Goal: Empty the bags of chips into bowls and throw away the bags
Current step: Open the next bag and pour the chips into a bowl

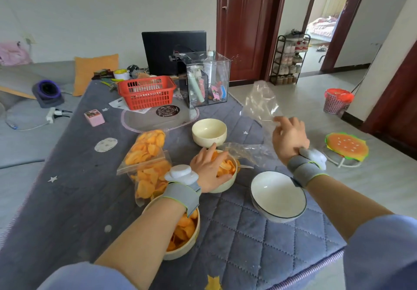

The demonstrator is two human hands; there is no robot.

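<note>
My right hand (290, 137) is raised above the table's right side and pinches an empty clear plastic bag (261, 102) that sticks up and away from it. My left hand (208, 169) rests spread over a cream bowl (225, 186) filled with orange chips. A second empty clear bag (246, 151) lies on the table just right of that bowl. Two full clear bags of chips (146, 161) lie stacked to the left. Under my left forearm stands another cream bowl of chips (184, 244). An empty cream bowl (208, 133) sits further back. Stacked white bowls with dark rims (278, 197) stand empty at the right.
The grey quilted table cover (237, 233) ends at the right edge near my right arm. A red basket (146, 91), a clear box (207, 80) and a black screen (173, 50) stand at the back. On the floor at the right are a pink bin with a red liner (337, 101) and a burger-shaped stool (346, 146).
</note>
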